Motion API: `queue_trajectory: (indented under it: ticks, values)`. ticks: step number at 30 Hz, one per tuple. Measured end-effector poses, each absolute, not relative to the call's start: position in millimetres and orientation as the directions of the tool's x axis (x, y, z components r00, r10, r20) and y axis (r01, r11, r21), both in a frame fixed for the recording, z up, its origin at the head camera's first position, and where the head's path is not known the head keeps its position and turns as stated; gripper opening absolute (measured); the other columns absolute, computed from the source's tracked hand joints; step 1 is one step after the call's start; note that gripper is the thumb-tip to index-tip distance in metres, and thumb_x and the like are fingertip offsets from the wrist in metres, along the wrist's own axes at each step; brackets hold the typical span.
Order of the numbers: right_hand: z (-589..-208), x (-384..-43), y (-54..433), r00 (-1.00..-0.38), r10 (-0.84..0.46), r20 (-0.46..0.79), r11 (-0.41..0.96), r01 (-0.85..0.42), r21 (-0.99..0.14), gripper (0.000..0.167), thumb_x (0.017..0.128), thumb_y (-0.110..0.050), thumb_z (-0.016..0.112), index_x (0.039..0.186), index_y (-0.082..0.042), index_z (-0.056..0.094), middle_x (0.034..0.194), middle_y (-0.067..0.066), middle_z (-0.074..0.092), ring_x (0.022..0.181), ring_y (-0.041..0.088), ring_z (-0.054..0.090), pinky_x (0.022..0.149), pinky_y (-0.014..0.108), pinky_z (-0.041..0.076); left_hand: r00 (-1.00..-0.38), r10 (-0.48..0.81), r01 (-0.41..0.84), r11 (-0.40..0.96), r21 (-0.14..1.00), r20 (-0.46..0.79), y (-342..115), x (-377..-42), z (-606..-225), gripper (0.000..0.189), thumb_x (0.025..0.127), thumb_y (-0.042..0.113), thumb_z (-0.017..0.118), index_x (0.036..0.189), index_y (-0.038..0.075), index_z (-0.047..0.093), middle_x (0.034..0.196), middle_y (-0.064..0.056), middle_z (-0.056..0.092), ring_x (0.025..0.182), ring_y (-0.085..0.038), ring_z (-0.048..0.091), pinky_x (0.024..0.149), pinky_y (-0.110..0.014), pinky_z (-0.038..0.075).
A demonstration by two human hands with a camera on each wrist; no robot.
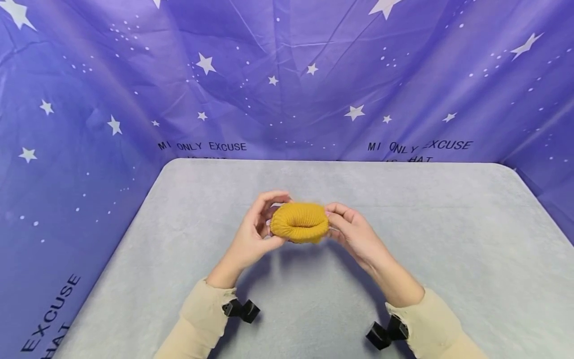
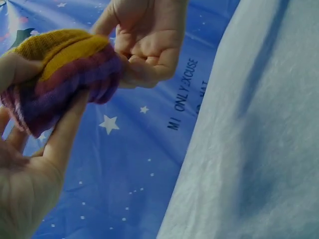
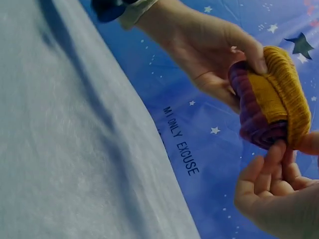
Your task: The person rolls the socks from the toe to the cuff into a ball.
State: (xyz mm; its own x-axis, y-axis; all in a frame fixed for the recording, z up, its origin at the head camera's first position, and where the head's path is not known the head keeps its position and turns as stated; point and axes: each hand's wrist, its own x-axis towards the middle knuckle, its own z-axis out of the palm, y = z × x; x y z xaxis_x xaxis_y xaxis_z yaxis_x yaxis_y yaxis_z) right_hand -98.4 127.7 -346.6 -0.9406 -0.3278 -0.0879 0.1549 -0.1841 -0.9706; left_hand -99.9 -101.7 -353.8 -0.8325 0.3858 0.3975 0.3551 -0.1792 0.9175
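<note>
A rolled-up bundle of knit socks (image 1: 300, 222) is held up over the table between both hands. Its ribbed yellow cuff faces the head camera, with a folded slit across the middle. Both wrist views show a purple striped roll (image 2: 82, 84) under that cuff (image 3: 294, 94). My left hand (image 1: 251, 237) grips the left end, thumb at the near side and fingers round the back. At the right end, my right hand (image 1: 358, 239) pinches the edge between thumb and fingers. Some fingertips are hidden behind the knit.
A pale grey cloth-covered table (image 1: 179, 209) lies under the hands. Behind it and at both sides hangs a blue-purple curtain (image 1: 278, 114) with white stars and black lettering. Small black devices (image 1: 250, 311) are strapped at the wrists, beside beige sleeves (image 1: 197, 319).
</note>
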Motion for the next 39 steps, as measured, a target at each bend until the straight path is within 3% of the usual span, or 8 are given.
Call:
queue_trajectory:
  ticks: [7,12,16,20,24,31,35,39]
  values:
    - [-338.5,-102.1,117.8,-0.973,-0.224,0.048,-0.088,-0.029,-0.996,0.014,0.101,-0.005,0.039,0.094,-0.003,0.051,0.086,-0.005,0.054,0.081,0.005,0.057,0.078,0.021,0.055,-0.833,0.351,0.266,-0.424,0.866,0.427,-101.0,-96.3,-355.1,0.054,0.071,-0.016,0.064,0.113,0.017,0.066,0.123,0.001,0.059,0.116,-0.014,0.056,0.099,-0.024,0.053]
    - [-335.7,-102.5,116.3,-0.881,-0.468,-0.072,-0.258,0.214,-0.942,0.020,0.103,-0.011,0.038,0.109,-0.007,0.057,0.100,-0.004,0.064,0.092,0.009,0.063,0.086,0.028,0.057,-0.857,0.306,0.222,-0.508,0.833,0.415,-97.3,-94.3,-353.7,0.051,0.074,-0.014,0.064,0.113,0.019,0.065,0.128,0.002,0.060,0.121,-0.013,0.056,0.104,-0.022,0.049]
    - [-335.4,-102.7,119.8,-0.814,-0.565,-0.135,-0.322,0.368,-0.872,0.030,0.106,-0.017,0.038,0.128,-0.002,0.051,0.116,0.003,0.063,0.102,0.015,0.066,0.092,0.033,0.057,-0.777,0.412,0.291,-0.437,0.851,0.477,-97.9,-95.3,-350.3,0.062,0.075,-0.019,0.061,0.121,0.021,0.055,0.148,-0.014,0.052,0.135,-0.020,0.052,0.108,-0.029,0.048]
    - [-339.0,-105.6,123.8,-0.793,-0.589,-0.153,-0.327,0.408,-0.852,0.027,0.106,-0.016,0.040,0.123,-0.005,0.058,0.116,0.003,0.065,0.103,0.015,0.067,0.093,0.032,0.057,-0.726,0.493,0.335,-0.355,0.873,0.479,-100.3,-96.1,-348.0,0.057,0.074,-0.021,0.057,0.123,0.007,0.044,0.146,-0.029,0.048,0.131,-0.021,0.056,0.101,-0.032,0.053]
    - [-343.2,-107.6,124.6,-0.805,-0.562,-0.188,-0.312,0.417,-0.854,0.023,0.105,-0.014,0.042,0.109,-0.012,0.064,0.110,0.001,0.066,0.099,0.014,0.066,0.091,0.031,0.058,-0.793,0.446,0.342,-0.238,0.909,0.415,-103.3,-96.6,-350.4,0.051,0.075,-0.017,0.058,0.121,-0.009,0.036,0.124,-0.011,0.062,0.106,-0.012,0.065,0.084,-0.030,0.061]
    - [-349.4,-100.2,121.0,-0.965,-0.205,0.164,-0.086,-0.150,-0.985,0.007,0.096,0.001,0.057,0.101,-0.002,0.059,0.097,-0.003,0.063,0.092,0.006,0.063,0.082,0.022,0.058,-0.898,0.359,0.205,-0.174,0.963,0.256,-100.1,-100.7,-356.6,0.042,0.082,-0.013,0.059,0.118,-0.008,0.037,0.105,0.004,0.066,0.090,-0.009,0.068,0.073,-0.025,0.061]
    - [-352.6,-97.5,122.6,-0.819,-0.176,0.546,0.111,-0.567,-0.816,0.017,0.083,0.010,0.070,0.099,0.003,0.067,0.100,0.008,0.065,0.098,0.011,0.062,0.092,0.020,0.054,-0.936,0.333,0.030,-0.243,0.970,0.113,-98.7,-102.7,-358.8,0.034,0.088,-0.011,0.054,0.114,0.008,0.042,0.107,0.001,0.064,0.091,-0.012,0.071,0.076,-0.031,0.062]
    - [-357.6,-99.8,125.4,-0.650,-0.228,0.725,0.292,-0.756,-0.586,0.027,0.076,0.009,0.078,0.099,-0.003,0.073,0.097,0.010,0.072,0.096,0.018,0.067,0.097,0.018,0.050,-0.945,0.325,-0.125,-0.289,0.949,-0.026,-96.9,-102.9,-359.0,0.032,0.094,-0.007,0.051,0.112,0.018,0.043,0.115,-0.006,0.062,0.096,-0.017,0.071,0.084,-0.045,0.060]
